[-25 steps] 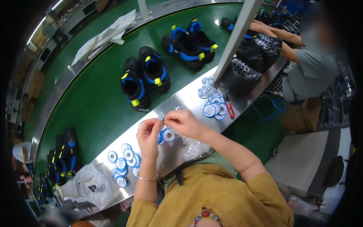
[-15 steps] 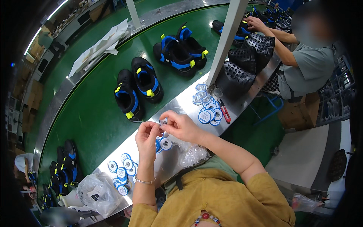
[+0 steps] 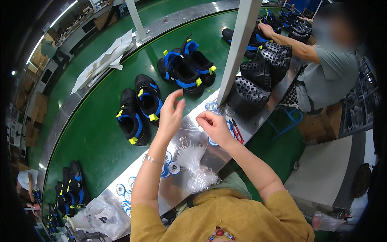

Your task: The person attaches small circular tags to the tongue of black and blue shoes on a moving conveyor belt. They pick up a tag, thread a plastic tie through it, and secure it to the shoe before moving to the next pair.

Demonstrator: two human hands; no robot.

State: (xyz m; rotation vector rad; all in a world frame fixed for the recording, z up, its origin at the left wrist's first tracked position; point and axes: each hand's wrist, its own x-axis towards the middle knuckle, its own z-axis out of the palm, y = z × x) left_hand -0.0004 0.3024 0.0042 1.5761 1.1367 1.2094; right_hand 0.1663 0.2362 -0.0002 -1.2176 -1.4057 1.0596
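Left hand [image 3: 172,115]: open, fingers loosely curled, nothing visible in its grasp; raised by the far edge of the metal surface [image 3: 169,191], in view between two pairs of black-and-blue shoes [image 3: 148,97] on the green belt [image 3: 94,135] beyond that edge. Right hand [image 3: 215,127]: fingertips drawn together in a pinch; whether anything thin sits between them, I cannot tell from here. Blue-rimmed discs [image 3: 174,167]: three loose groups, one beside the left forearm, one toward the surface's left end, one partly hidden beneath the right hand. Clear plastic strands [image 3: 191,153]: one fanned bundle, running from a crumpled clear bag [image 3: 201,182] at the near edge. Red-handled snips [image 3: 238,135]: one, lying just beyond the right hand, close to the near edge. Hazards, in my judgement: a sweep of the right wrist could nudge the snips off that edge; overlapping discs could slide apart if a forearm brushed them; the spread strands could snag or scatter under a dragging sleeve or bracelet [image 3: 150,158].
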